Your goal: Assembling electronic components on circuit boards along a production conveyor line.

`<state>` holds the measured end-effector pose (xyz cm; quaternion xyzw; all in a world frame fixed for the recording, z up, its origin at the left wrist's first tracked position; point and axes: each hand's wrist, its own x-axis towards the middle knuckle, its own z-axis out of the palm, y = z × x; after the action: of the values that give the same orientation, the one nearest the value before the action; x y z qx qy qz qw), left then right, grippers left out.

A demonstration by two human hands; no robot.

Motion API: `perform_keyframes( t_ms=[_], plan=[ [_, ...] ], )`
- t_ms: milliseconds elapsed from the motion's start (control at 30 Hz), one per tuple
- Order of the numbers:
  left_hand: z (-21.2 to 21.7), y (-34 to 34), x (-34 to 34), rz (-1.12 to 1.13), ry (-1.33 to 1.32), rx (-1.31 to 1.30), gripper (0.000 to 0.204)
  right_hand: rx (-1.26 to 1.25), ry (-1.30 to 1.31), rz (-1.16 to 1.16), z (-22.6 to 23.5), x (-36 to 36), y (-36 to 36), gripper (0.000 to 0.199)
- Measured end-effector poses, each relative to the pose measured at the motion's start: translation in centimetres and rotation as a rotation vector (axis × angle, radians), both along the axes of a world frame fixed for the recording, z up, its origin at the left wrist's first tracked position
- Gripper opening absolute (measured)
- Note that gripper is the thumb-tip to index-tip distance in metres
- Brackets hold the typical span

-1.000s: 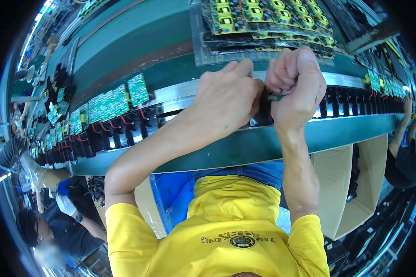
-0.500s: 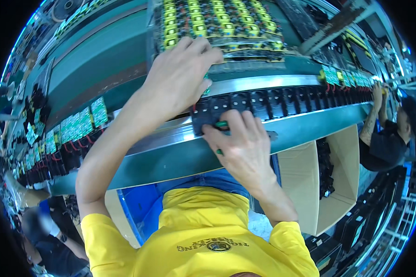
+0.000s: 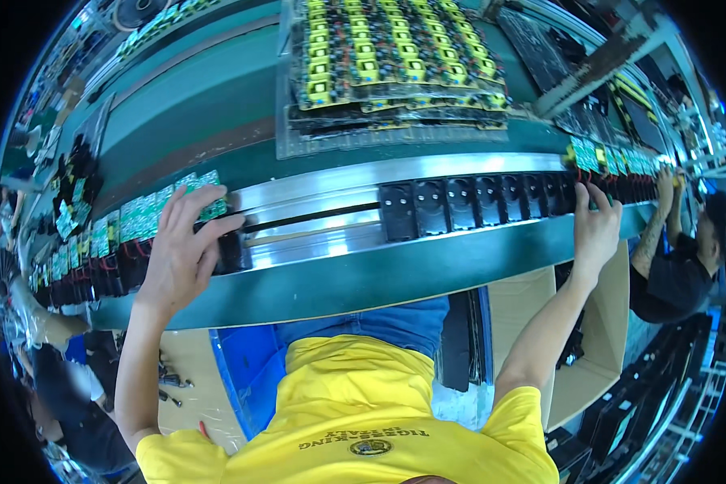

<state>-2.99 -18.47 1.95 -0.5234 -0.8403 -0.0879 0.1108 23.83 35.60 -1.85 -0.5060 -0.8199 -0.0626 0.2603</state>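
A metal rail point(image 3: 319, 192) runs along the bench. Its middle stretch carries a row of black plastic housings point(image 3: 463, 203). My left hand point(image 3: 177, 252) is at the rail's left part, fingers apart, beside a green circuit board point(image 3: 210, 181) and a black housing point(image 3: 232, 250) at the end of the left-hand row. More green circuit boards point(image 3: 141, 216) with red wires stand along that row. My right hand point(image 3: 597, 234) is at the right end of the bare housings, fingers closed. A bit of green shows at its fingers, apparently a green-handled tool, mostly hidden.
Trays of yellow-and-black circuit boards point(image 3: 403, 68) are stacked beyond the rail. A cardboard box point(image 3: 532, 323) and a blue bin point(image 3: 246, 371) stand below the bench's front edge. A co-worker point(image 3: 678, 258) works at the far right, another person point(image 3: 81, 403) at lower left.
My left hand has moved left from near the board stack to the left-hand row. My right hand has moved far right along the rail. A gap now separates the two rows.
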Motion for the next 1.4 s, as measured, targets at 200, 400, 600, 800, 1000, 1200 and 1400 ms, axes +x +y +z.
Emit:
perform_keyframes(
  t_ms=[200,400,600,800,1000,1200,1400],
  plan=[
    [1.5,7.4,-2.8,0.036,0.012,0.196,0.038,-0.032,-0.081,0.085,-2.3,-0.2,1.4,0.04],
    [-1.6,18.2,-9.4,0.042,0.117,0.183,0.037,0.011,-0.058,0.104,0.6,-1.6,-4.5,0.04],
    [-3.1,18.0,-10.8,-0.113,-0.015,0.281,0.047,-0.127,0.333,0.67,3.6,-4.7,-12.3,0.038],
    [2.6,17.0,-0.8,-0.16,-0.52,0.416,0.075,-0.271,0.531,1.055,4.7,-10.4,-18.6,0.057],
    [3.4,15.4,2.9,-0.276,-0.447,0.552,0.112,-0.521,0.648,1.23,4.9,-11.8,-21.0,0.058],
    [3.5,16.2,4.8,-0.322,-0.068,0.574,0.112,-0.362,0.783,1.072,4.6,-11.7,-22.2,0.047],
    [2.6,16.1,6.0,-0.373,0.061,0.558,0.093,-0.43,0.9,1.066,4.2,-11.2,-21.2,0.021]
  ],
)
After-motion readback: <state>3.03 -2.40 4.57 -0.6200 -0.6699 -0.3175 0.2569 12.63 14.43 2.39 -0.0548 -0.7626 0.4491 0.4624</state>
